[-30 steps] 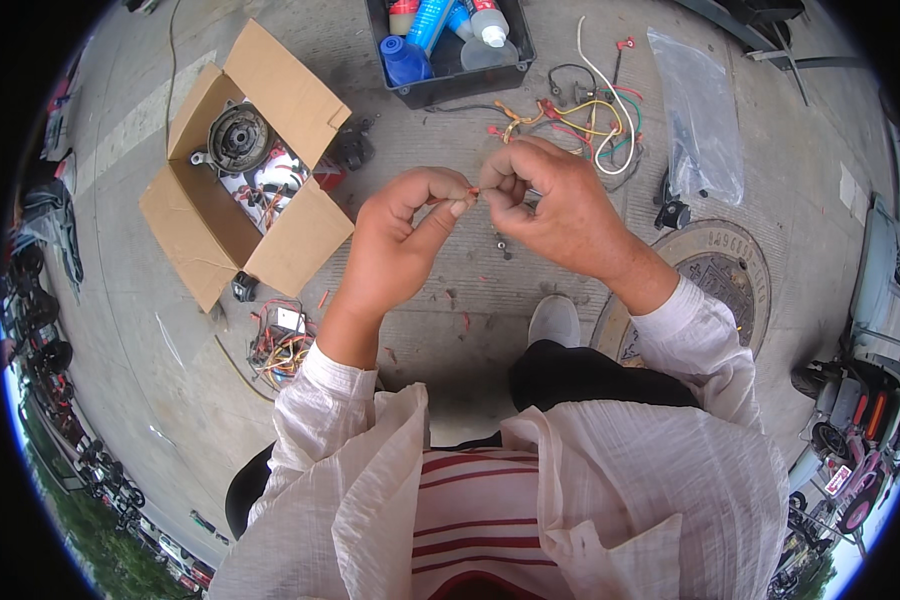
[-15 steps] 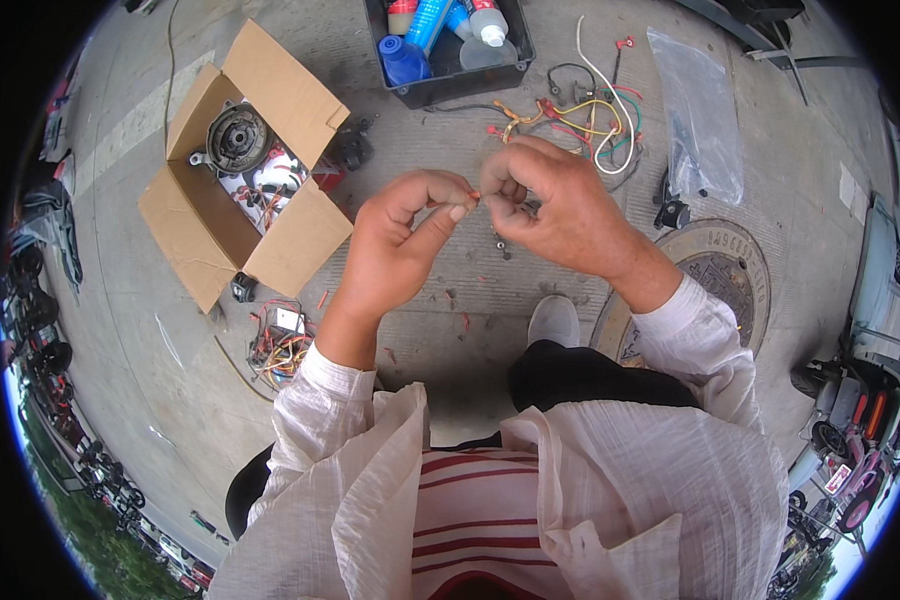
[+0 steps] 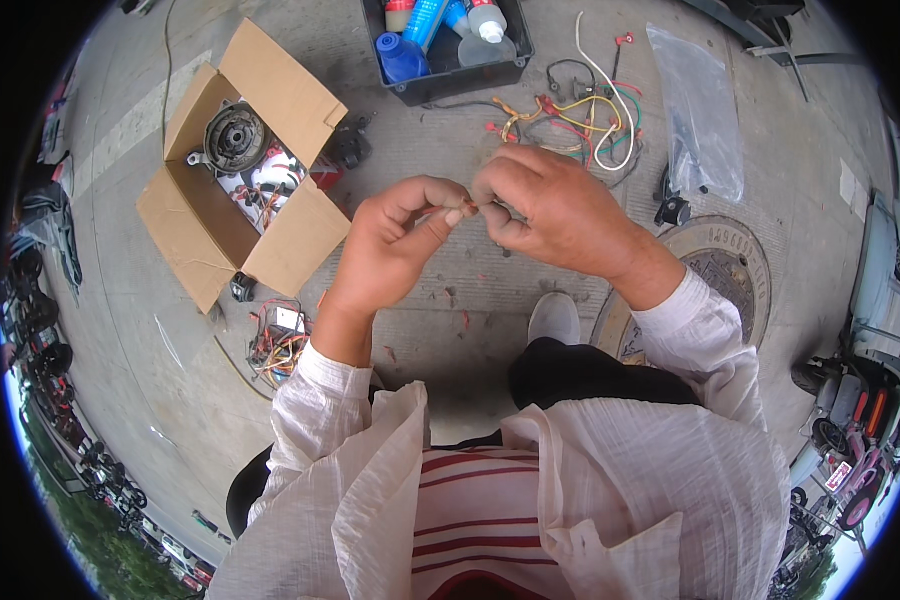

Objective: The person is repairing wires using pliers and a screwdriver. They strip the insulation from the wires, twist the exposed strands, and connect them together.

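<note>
Both hands meet in front of me above the ground. Thumb and forefinger of my left hand (image 3: 388,238) pinch a small reddish-orange piece (image 3: 469,208), too small to name. My right hand (image 3: 562,215) is closed with its bent fingertips against the other end of the piece; what lies inside those fingers is hidden. Beyond the right hand, red, yellow, green, white and black wires with connectors (image 3: 610,118) lie loosely on the ground. A tangled bundle of wires (image 3: 278,345) with a white connector sits left of my left forearm.
An open cardboard box (image 3: 195,215) at the left holds a round metal part (image 3: 238,138) and wires. A black bin (image 3: 450,88) of bottles stands at the far side. A clear plastic bag (image 3: 705,120) lies at the right, near a manhole cover (image 3: 735,270). Small red scraps dot the ground.
My right hand has turned slightly and its fingers have curled in closer to the left fingertips. The small piece stays pinched in my left hand, which has moved slightly left.
</note>
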A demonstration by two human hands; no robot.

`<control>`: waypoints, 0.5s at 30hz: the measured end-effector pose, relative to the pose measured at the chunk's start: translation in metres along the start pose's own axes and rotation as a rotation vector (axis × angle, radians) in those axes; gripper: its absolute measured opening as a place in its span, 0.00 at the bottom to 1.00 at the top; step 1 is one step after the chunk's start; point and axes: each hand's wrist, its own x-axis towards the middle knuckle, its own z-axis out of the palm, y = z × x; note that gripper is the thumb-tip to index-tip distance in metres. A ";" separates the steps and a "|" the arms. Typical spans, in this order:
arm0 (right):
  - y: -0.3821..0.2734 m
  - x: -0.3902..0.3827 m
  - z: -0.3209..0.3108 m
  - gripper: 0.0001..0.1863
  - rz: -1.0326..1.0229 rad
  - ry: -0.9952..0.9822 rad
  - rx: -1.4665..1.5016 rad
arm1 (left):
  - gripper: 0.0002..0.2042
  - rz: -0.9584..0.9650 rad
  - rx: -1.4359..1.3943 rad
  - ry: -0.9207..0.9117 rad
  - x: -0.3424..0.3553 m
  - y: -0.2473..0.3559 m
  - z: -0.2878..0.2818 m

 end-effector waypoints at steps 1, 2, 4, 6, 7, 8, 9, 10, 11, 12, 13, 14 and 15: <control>0.000 0.000 0.001 0.07 -0.012 0.002 -0.010 | 0.03 -0.004 -0.007 -0.001 0.000 0.000 0.000; 0.001 0.001 0.002 0.08 -0.024 0.004 -0.020 | 0.03 -0.006 -0.007 0.000 0.000 0.000 0.000; 0.001 0.001 0.002 0.08 -0.022 -0.005 -0.016 | 0.03 -0.008 -0.008 0.002 0.000 0.000 0.000; 0.001 0.001 0.003 0.08 -0.024 -0.013 -0.022 | 0.03 -0.010 -0.013 -0.003 0.000 -0.001 -0.001; 0.002 0.001 0.003 0.08 -0.026 -0.016 -0.030 | 0.03 -0.012 -0.015 -0.006 0.000 -0.001 -0.002; 0.002 0.000 0.004 0.08 -0.029 -0.019 -0.038 | 0.03 -0.015 -0.019 -0.006 0.000 -0.002 -0.002; 0.002 0.000 0.004 0.08 -0.025 -0.022 -0.034 | 0.03 -0.019 -0.023 -0.007 0.000 -0.002 -0.002; 0.003 0.000 0.005 0.08 -0.021 -0.024 -0.030 | 0.04 -0.023 -0.027 -0.007 0.000 -0.003 -0.002; 0.003 0.000 0.006 0.08 -0.017 -0.027 -0.025 | 0.04 -0.024 -0.029 -0.008 -0.001 -0.003 -0.002; 0.003 0.000 0.006 0.08 -0.019 -0.025 -0.023 | 0.04 -0.026 -0.032 -0.008 -0.001 -0.003 -0.003; 0.003 0.000 0.007 0.09 -0.022 -0.024 -0.021 | 0.04 -0.028 -0.035 -0.009 -0.001 -0.003 -0.003; 0.003 0.000 0.007 0.09 -0.024 -0.023 -0.019 | 0.04 -0.030 -0.036 -0.011 -0.001 -0.003 -0.003; 0.003 0.000 0.008 0.09 -0.023 -0.027 -0.024 | 0.04 -0.033 -0.037 -0.012 -0.001 -0.004 -0.004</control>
